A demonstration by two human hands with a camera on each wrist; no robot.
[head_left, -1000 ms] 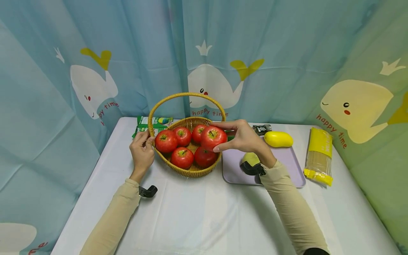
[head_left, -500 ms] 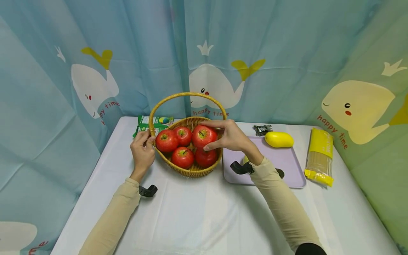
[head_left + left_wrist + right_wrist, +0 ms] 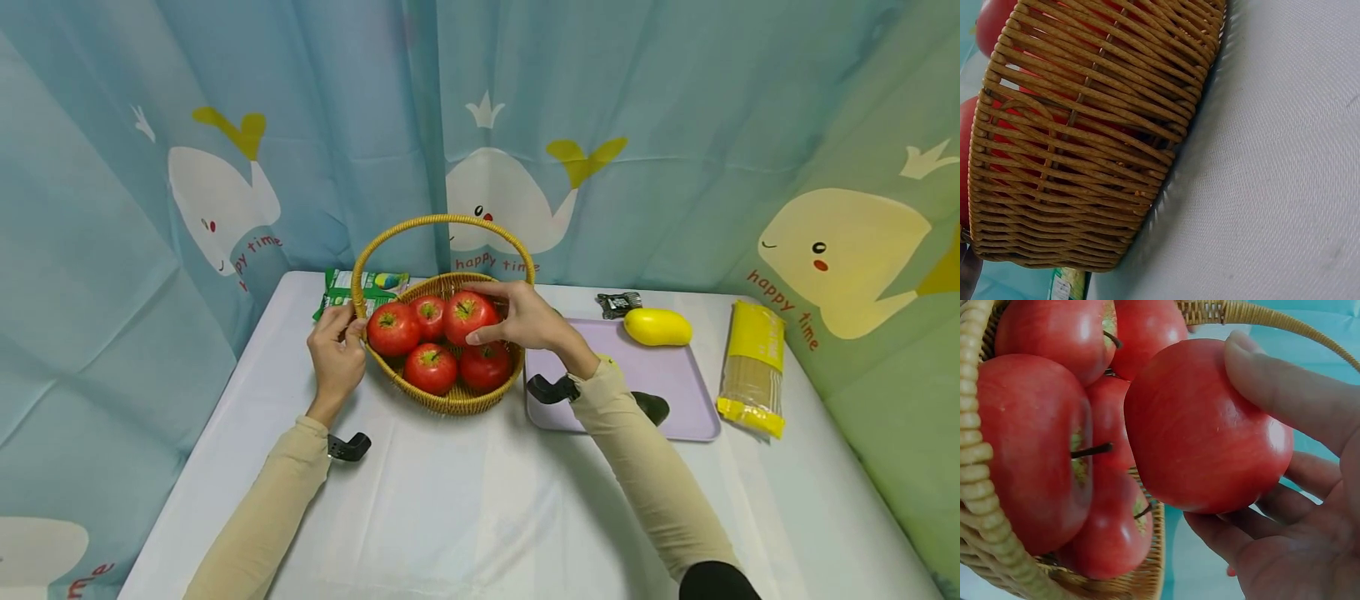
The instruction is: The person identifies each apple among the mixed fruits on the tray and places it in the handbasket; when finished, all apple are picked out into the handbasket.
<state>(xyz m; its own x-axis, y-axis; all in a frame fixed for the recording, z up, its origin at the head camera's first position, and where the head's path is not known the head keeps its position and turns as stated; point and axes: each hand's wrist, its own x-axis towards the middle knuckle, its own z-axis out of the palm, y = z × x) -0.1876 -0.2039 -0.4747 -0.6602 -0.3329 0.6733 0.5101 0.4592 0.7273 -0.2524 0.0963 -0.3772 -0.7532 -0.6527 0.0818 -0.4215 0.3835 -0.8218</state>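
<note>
A wicker basket [image 3: 457,406] with a tall arched handle holds several red apples [image 3: 431,369]. My left hand [image 3: 336,358] grips its left rim, at the foot of the handle. Over the basket my right hand [image 3: 528,317] holds one red apple [image 3: 469,315] between thumb and fingers. The right wrist view shows this held apple [image 3: 1210,431] above the others, with the thumb on one side and fingers on the other. In the left wrist view the basket's woven side [image 3: 1085,156] fills much of the picture, and little of the left hand shows.
Right of the basket lies a lilac tray [image 3: 693,429] with a dark green object [image 3: 652,407] partly behind the right sleeve. A yellow mango-like fruit [image 3: 657,327], a black packet [image 3: 618,305], a noodle pack [image 3: 752,367] and green packets [image 3: 380,282] lie around.
My right hand has carried the apple leftward from the basket's right side to above its middle. The dark green object on the tray has come into sight. The left hand stays put.
</note>
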